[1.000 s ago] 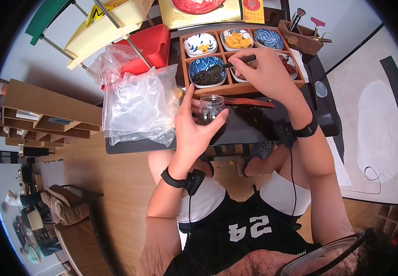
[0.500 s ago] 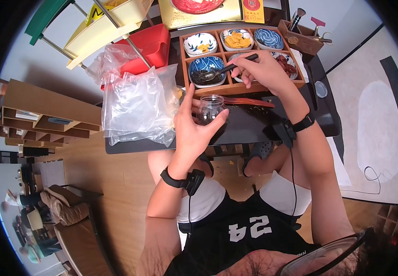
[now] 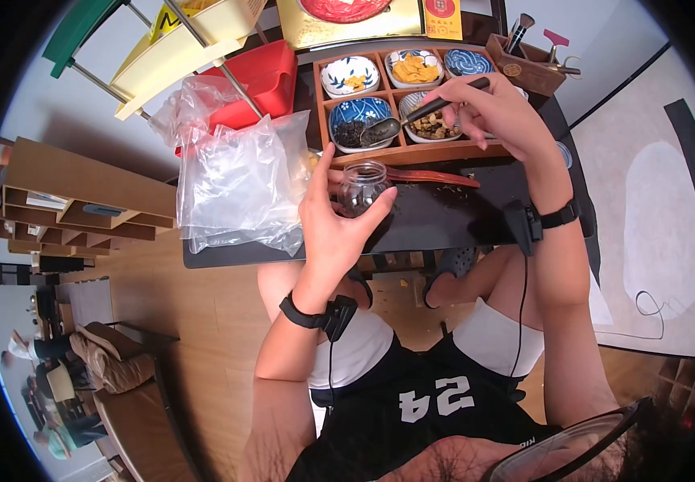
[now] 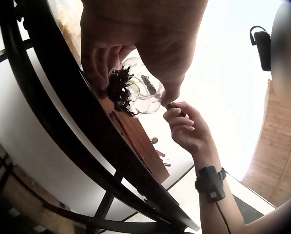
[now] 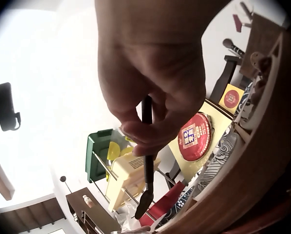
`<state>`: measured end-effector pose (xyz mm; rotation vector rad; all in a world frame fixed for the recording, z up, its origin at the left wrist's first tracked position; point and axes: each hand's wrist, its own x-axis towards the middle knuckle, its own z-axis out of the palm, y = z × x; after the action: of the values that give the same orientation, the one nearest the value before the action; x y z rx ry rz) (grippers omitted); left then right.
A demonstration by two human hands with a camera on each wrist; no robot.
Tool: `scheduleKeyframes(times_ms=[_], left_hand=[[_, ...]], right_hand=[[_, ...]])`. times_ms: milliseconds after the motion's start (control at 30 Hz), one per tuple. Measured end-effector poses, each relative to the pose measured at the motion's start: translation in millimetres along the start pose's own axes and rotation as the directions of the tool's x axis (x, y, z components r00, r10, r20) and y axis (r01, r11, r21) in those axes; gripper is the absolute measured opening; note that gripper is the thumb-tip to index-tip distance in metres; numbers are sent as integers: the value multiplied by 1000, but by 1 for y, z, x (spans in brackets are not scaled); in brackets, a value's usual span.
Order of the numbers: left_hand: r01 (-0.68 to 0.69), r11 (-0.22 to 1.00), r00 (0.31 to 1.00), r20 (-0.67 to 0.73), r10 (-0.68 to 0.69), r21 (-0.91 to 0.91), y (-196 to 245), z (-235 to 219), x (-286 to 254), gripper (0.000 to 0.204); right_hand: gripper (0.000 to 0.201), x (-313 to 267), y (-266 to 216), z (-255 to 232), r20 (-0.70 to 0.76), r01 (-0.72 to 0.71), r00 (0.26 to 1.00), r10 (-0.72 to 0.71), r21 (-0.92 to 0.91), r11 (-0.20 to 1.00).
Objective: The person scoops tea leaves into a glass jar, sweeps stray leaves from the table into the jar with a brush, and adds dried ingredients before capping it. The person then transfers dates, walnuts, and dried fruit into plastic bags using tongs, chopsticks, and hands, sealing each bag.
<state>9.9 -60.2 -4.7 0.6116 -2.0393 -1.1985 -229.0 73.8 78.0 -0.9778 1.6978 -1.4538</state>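
Note:
My left hand (image 3: 333, 229) holds a small clear glass jar (image 3: 363, 191) at the table's near edge, thumb and fingers around its sides. Dark, curly dried leaves (image 4: 120, 92) lie in the jar, as the left wrist view shows. Between the fingers and thumb of my right hand (image 3: 504, 116) is the black handle of a spoon (image 3: 381, 131). The spoon's metal scoop overlaps the right front rim of a blue patterned bowl (image 3: 361, 109) of dark dried leaves. Beside it, a bowl of brown dried pieces (image 3: 433, 126) is partly covered by my right hand.
Several patterned bowls sit in a divided wooden tray (image 3: 453, 153). A reddish wooden tool (image 3: 436, 177) lies between jar and tray. Clear plastic bags (image 3: 239, 189) and a red bin (image 3: 271, 80) are at left. A wooden holder with brushes (image 3: 528, 72) stands back right.
My right hand has moved right, and the spoon has shifted from within the dark leaves to the bowl's right edge. The left hand and jar have shifted slightly left.

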Motion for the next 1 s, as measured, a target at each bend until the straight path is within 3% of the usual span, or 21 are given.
scheduleKeyframes(times_ms=[100, 167, 333, 433, 500, 533, 600, 700, 833, 933, 1000], left_hand=[[-4, 1000, 1000, 12, 4, 1, 6, -1, -1, 89], [0, 1000, 1000, 24, 0, -2, 9, -1, -2, 85], [-33, 999, 999, -6, 33, -39, 1, 1, -1, 95], [-39, 999, 999, -9, 38, -17, -1, 1, -1, 95], [-31, 999, 1000, -1, 31, -15, -1, 2, -1, 96], [-23, 1000, 1000, 6, 23, -14, -1, 2, -1, 96], [-19, 1000, 1000, 14, 19, -14, -1, 2, -1, 97], [-12, 1000, 1000, 18, 12, -16, -2, 3, -2, 99], [5, 1000, 1000, 30, -4, -15, -4, 3, -1, 102], [0, 1000, 999, 35, 0, -11, -3, 3, 0, 102], [-7, 1000, 999, 41, 8, -6, -6, 3, 1, 101]], right_hand=[[29, -16, -18, 13, 46, 32, 999, -28, -86, 996], [24, -26, -28, 26, 125, 118, 988, -86, -276, 954], [22, -36, -33, 30, 103, 280, 960, -262, -289, 915], [25, -32, -33, 24, 5, 211, 976, -218, -273, 939], [25, -18, -10, 27, -114, 279, 936, -332, -333, 901], [25, -13, -3, 29, -115, 278, 936, -331, -333, 901], [26, -5, 9, 36, -128, 324, 883, -452, -529, 784], [25, 7, 24, 42, -137, 375, 847, -513, -530, 761], [26, 16, 36, 43, -121, 406, 844, -522, -491, 771], [28, 16, 35, 41, -94, 363, 896, -433, -406, 839], [28, 13, 27, 38, -62, 186, 973, -222, -352, 917]])
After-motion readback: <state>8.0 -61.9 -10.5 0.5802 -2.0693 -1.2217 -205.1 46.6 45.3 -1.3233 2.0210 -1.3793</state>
